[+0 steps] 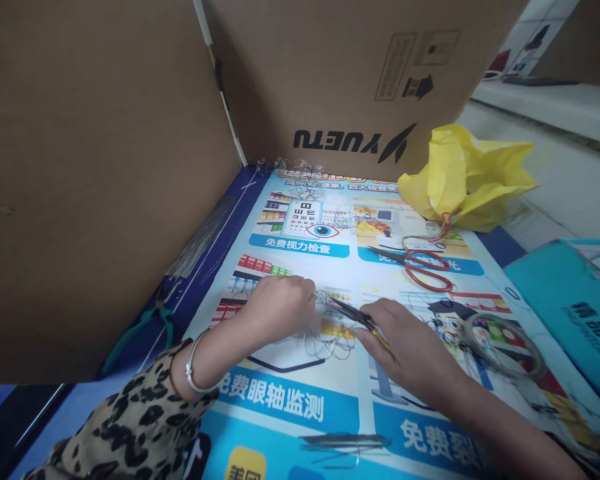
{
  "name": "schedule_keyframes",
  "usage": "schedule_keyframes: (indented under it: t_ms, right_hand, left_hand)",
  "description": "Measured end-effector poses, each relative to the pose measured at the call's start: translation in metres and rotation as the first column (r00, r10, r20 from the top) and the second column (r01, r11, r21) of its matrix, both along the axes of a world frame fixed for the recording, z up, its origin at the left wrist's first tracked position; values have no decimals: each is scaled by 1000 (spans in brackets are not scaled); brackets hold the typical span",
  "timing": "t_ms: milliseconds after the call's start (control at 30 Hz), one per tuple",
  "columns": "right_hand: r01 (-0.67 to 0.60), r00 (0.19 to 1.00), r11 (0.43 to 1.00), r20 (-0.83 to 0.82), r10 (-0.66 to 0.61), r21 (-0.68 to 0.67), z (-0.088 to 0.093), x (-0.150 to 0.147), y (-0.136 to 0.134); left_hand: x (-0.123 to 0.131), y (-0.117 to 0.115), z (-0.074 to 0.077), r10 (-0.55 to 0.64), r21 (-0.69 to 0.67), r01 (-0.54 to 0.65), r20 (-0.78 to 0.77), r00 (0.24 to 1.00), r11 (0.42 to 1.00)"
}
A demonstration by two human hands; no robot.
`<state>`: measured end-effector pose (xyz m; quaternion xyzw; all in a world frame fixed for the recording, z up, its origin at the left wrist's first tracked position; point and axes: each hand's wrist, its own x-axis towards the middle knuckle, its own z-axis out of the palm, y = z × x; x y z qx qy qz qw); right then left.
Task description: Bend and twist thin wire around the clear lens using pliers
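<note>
My left hand (285, 305) is closed at the edge of a tangle of thin wire loops (331, 341), pinching the wire. My right hand (397, 337) grips a pair of needle-nose pliers (354, 312) with dark jaws and a yellow handle. The jaws point left, towards the fingers of my left hand, close to the wire. Whether they touch it I cannot tell. Beyond my right hand lie red-handled scissors (420, 265), and a coil of wire (505, 345) is to its right. Nearest to me rests a bundle of thin dark strands (345, 441).
A printed poster (285, 263) covers the work surface. Cardboard panels (330, 80) rise at the left and back. Teal-handled pliers (139, 332) and thin wire lengths (200, 240) lie left. Crumpled yellow paper (460, 177) and a teal box (570, 313) are on the right; wire shapes (307, 175) lie behind.
</note>
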<state>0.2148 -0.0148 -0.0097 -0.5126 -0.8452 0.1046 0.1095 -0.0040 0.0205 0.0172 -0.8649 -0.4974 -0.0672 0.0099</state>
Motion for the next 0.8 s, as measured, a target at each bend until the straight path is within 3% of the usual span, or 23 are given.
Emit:
schedule_keyframes:
  t_ms: [267, 533, 800]
  right_hand:
    - [-6, 994, 981, 109, -15, 195, -2, -1, 3]
    - [5, 988, 986, 153, -31, 165, -12, 0, 4]
    - [86, 978, 984, 176, -114, 157, -26, 10, 2]
  left_hand:
    - [7, -7, 3, -73, -34, 73, 11, 997, 997]
    - [6, -6, 2, -93, -52, 94, 15, 996, 994]
    - [-6, 10, -5, -12, -289, 128, 374, 927, 949]
